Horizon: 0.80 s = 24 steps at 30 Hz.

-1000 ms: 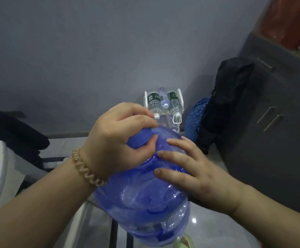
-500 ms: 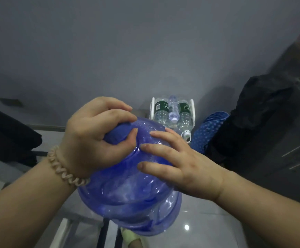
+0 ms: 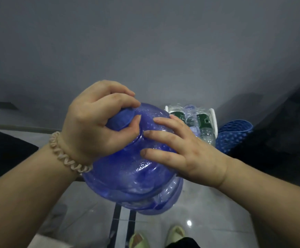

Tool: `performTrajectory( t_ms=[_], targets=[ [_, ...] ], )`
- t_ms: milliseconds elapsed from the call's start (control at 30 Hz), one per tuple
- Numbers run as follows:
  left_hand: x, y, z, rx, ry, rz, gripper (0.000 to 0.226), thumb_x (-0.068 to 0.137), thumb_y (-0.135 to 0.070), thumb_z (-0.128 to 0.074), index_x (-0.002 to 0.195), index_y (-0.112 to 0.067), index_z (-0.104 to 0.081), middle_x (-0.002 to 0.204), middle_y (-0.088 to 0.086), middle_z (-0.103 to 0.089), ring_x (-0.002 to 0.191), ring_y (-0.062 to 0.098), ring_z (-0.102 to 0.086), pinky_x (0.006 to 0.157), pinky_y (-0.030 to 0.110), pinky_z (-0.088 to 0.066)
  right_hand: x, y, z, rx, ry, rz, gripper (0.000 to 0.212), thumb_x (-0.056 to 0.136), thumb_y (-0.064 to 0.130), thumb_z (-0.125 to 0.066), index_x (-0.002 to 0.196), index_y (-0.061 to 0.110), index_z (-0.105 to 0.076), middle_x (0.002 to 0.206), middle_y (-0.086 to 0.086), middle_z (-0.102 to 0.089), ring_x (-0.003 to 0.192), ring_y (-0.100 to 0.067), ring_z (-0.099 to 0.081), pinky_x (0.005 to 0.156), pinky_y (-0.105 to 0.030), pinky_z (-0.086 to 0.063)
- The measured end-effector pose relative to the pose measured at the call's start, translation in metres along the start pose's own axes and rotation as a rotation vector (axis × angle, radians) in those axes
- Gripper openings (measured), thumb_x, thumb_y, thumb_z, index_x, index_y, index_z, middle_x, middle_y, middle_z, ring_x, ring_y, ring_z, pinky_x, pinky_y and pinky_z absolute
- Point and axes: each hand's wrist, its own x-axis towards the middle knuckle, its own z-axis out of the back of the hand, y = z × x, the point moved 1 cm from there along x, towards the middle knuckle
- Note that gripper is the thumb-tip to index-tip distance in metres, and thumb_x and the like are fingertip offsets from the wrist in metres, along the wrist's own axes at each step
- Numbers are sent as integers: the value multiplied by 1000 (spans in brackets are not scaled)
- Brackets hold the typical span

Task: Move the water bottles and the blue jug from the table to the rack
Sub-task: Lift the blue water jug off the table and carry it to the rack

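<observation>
Left hand fingers clamp blue jug cap; right hand splayed; grey wall, tiled floor.

Both arms are stretched out forward and meeting in the middle, forearms bare. The left hand is curled into a tight fist-like grip, fingers wrapped over the top and thumb tucked underneath, so it's clamped right around the capped neck of the blue jug. There's a pale coiled hair tie sitting on that left wrist. The right hand is doing something different: it's flat and splayed, fingers spread wide and pressed against the jug's rounded shoulder, palm on the side, more steadying than gripping. Right wrist is bent back a bit. Down at the bottom edge you can see the person's feet in light yellow-green slippers.
</observation>
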Motion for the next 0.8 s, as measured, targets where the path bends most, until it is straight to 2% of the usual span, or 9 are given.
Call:
performTrajectory(
  t_ms=[100,267,400,533,667,800],
  targets=[
    [15,25,-12,28,-7,10,15,73,-9,-72,84,1,-70,90,17,-65,80,24,-62,74,33,-51,14,-34,-14,30,-12,26,45,90,1,-59,128,20,-45,133,-16,-53,128,-43,-39,99,-61,-34],
    [39,61,-39,109,27,59,14,73,-10,-71,83,0,-70,90,15,-65,80,23,-62,74,32,-51,28,-93,-45,75,-44,95,41,94,5,-55,129,22,-42,137,-7,-35,132,-39,-33,105,-59,-30],
    [58,89,-59,151,28,80,16,74,-10,-73,83,1,-70,90,17,-64,79,25,-62,73,35,-51,40,-140,-67,113,-76,144,40,94,8,-57,129,23,-43,137,-8,-36,132,-39,-32,103,-60,-31],
    [70,118,-74,196,-5,108,15,75,-11,-72,83,2,-69,89,18,-64,79,24,-61,75,31,-51,60,-186,-84,125,-73,220,35,97,10,-51,129,23,-44,137,-10,-38,129,-41,-35,102,-62,-32],
    [76,150,-88,210,-20,115,16,75,-9,-72,85,3,-69,88,20,-64,79,26,-61,73,33,-51,79,-218,-104,142,-48,250,30,99,7,-46,126,20,-47,133,-17,-53,125,-45,-42,99,-63,-35],
    [82,182,-102,177,-34,82,14,75,-7,-72,83,4,-68,86,20,-64,79,27,-60,73,34,-51,89,-242,-123,162,-33,232,31,100,7,-45,128,20,-44,136,-13,-38,128,-46,-38,101,-63,-33]
  ],
)
